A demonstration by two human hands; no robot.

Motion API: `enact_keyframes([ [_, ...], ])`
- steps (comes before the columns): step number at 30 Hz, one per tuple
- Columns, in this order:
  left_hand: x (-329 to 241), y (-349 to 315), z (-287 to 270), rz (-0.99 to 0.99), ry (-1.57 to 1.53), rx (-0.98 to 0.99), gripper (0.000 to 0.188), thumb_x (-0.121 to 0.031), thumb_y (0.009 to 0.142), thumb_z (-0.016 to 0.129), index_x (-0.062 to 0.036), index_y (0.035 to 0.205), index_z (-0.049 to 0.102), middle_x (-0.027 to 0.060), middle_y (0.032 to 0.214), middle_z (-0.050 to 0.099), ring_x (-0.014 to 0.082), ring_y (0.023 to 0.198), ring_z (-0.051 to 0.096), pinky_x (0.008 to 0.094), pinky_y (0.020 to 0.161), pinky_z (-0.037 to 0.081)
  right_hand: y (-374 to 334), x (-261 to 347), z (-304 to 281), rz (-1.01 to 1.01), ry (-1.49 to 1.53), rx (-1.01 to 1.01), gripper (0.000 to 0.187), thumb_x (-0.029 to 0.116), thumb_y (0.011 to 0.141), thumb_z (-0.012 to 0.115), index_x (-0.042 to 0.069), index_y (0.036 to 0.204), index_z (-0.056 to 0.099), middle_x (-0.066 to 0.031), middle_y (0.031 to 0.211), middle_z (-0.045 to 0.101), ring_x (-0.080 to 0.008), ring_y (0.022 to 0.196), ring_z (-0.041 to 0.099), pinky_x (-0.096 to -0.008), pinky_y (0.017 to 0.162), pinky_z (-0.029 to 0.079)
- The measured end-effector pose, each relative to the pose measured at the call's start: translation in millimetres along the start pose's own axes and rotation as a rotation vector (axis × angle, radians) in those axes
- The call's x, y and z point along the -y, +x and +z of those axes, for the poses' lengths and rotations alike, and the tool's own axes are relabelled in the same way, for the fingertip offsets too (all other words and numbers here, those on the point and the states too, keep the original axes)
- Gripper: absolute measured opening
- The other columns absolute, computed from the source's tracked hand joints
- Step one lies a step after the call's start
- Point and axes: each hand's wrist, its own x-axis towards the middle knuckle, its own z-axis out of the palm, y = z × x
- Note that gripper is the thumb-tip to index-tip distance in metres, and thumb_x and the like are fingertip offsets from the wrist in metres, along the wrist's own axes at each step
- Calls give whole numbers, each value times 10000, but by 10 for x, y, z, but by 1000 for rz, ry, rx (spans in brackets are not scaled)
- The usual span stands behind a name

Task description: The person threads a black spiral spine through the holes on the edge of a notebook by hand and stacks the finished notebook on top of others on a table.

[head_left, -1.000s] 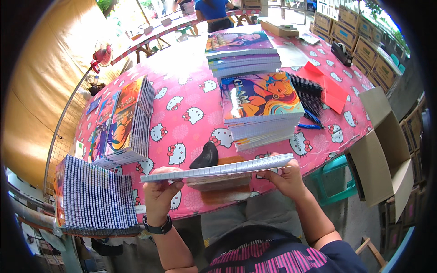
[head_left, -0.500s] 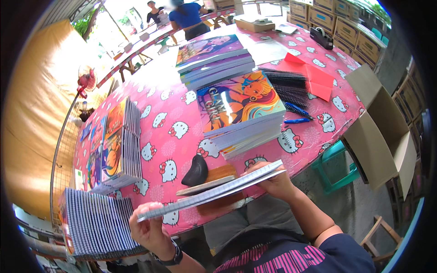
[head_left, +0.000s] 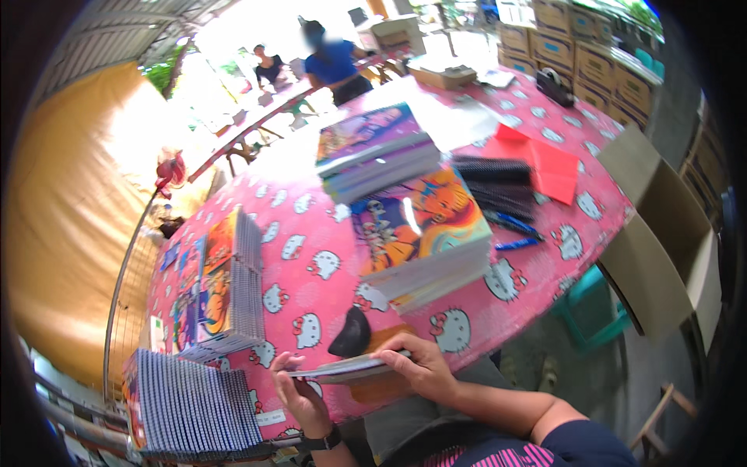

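A thin notebook [head_left: 350, 366], seen nearly edge-on, is held low over the table's near edge. My right hand [head_left: 420, 367] grips its right end, thumb on top. At the other end my left hand [head_left: 305, 401] has its fingers around the notebook's edge, partly hidden by it. Just beyond lie a smooth black curved object [head_left: 350, 333] and a brown wooden board [head_left: 387, 338], partly covered by the notebook and my right hand. Left of my left hand stands a row of coil-bound notebooks [head_left: 194, 401], spines up.
Bright-covered notebooks [head_left: 222, 300] are stacked at the left. Mid-table are two piles of illustrated book blocks [head_left: 420, 226] [head_left: 377, 140], beside black binding coils [head_left: 498, 187], blue pens [head_left: 515, 244] and red paper [head_left: 545, 167]. An open carton [head_left: 654, 249] stands right; two people work far off.
The notebook has been lowered and now appears shorter, at a different angle. Both hands have come closer together, the right moving left and down. The view has shifted, so the table sits lower.
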Motion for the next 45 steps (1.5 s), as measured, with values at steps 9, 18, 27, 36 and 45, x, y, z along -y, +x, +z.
enact_keyframes([
  [9,-38,-58,17,-1,172,-166,293,-199,919,520,-2,1135,539,69,884,608,136,916,526,323,925,340,58,530,-1322,-133,-699,-730,292,24,769,666,37,1049,583,-111,990,608,-258,889,586,-331,825,463],
  [18,217,-69,158,185,150,-167,214,-225,949,510,-53,824,494,29,750,532,101,689,476,265,668,395,34,-306,-2066,-31,-865,-572,491,-36,726,616,23,1205,526,-83,852,583,-203,710,573,-309,623,502],
  [27,225,39,136,197,201,-194,258,-247,967,416,-75,774,415,15,741,430,100,662,391,271,635,335,-469,237,-1883,247,54,-437,616,-90,700,508,13,1302,431,-23,847,504,-114,650,538,-256,554,507],
  [36,478,-235,85,151,-11,-46,480,-506,886,565,-49,1019,502,64,927,557,122,825,498,268,728,401,-424,369,-1658,-126,181,-650,452,-4,848,551,57,1282,443,-8,883,521,-91,651,511,-217,540,436],
  [45,728,-92,92,237,156,-105,437,-477,930,514,-42,899,486,39,784,514,106,702,471,260,640,398,-200,516,-1626,-218,180,-340,369,235,956,530,66,1275,455,-8,759,475,-80,600,472,-199,496,415],
])
